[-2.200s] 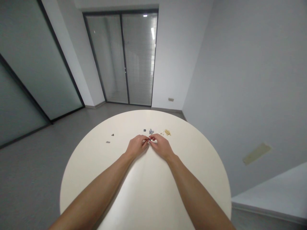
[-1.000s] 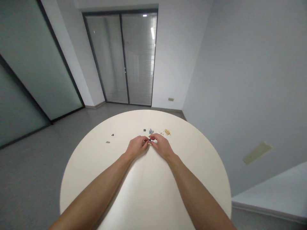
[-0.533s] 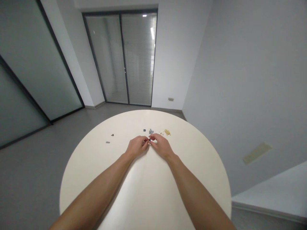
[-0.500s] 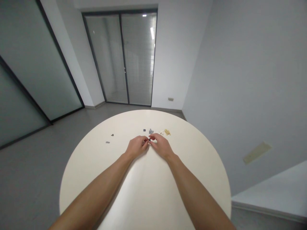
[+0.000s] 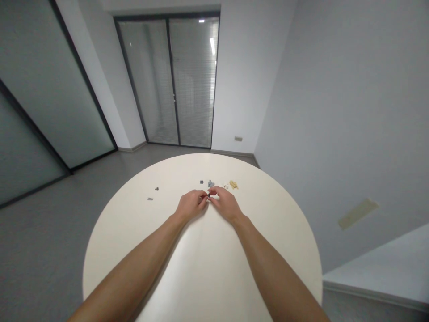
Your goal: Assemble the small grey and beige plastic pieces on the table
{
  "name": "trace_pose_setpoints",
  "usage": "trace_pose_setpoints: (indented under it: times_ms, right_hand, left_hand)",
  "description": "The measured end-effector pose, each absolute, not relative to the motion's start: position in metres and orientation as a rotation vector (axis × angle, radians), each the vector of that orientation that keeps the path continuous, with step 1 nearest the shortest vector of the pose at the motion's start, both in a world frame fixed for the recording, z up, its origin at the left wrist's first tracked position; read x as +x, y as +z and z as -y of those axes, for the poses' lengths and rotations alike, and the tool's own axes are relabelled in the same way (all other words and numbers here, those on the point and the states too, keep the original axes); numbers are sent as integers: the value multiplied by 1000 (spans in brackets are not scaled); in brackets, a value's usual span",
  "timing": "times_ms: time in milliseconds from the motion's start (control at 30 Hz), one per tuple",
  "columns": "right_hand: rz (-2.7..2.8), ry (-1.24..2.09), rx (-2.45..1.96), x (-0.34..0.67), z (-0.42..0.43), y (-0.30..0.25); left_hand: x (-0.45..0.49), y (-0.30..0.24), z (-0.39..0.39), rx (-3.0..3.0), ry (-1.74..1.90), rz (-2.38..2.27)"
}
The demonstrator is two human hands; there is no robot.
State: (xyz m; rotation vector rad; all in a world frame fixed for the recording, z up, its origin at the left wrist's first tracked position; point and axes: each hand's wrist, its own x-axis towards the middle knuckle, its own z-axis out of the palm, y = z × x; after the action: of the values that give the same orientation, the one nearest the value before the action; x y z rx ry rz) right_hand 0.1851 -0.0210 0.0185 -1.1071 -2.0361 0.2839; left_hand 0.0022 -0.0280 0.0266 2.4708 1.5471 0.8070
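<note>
**Two hands pinching a tiny dark piece over a round table**

The person's left hand [image 5: 191, 205] and right hand [image 5: 226, 205] are reaching in from the bottom of the view and coming together near the middle of a round cream table [image 5: 264, 241]. Both hands are closed in a tight pinch, and their fingers are meeting around a tiny dark piece [image 5: 208, 195]. The piece is sitting between the two sets of fingertips, just above the tabletop, and is mostly hidden by them. It is too small to show its exact shape or to tell which fingers are bearing it. A reddish speck is showing at the left fingertips [image 5: 203, 196], but it is too small to identify.

Just beyond the hands, several small parts are lying on the table. A grey piece [image 5: 211, 184] and a dark square [image 5: 201, 182] are sitting close together, while beige pieces [image 5: 233, 184] are lying to the right with pale bits [image 5: 226, 188] just beside them. Well to the left, a dark bit [image 5: 156, 188] and a grey strip [image 5: 150, 199] are resting near each other. Past the table's far edge, a grey floor [image 5: 43, 241] is stretching towards a glass door [image 5: 167, 80] with blinds behind it.
</note>
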Motion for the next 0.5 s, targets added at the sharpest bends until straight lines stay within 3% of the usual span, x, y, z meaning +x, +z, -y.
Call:
trace_pose_setpoints:
  times_ms: [500]
  right_hand:
    - [2033, 326, -1120, 186, 20, 20]
  left_hand:
    - [3, 28, 29, 2457, 791, -1545]
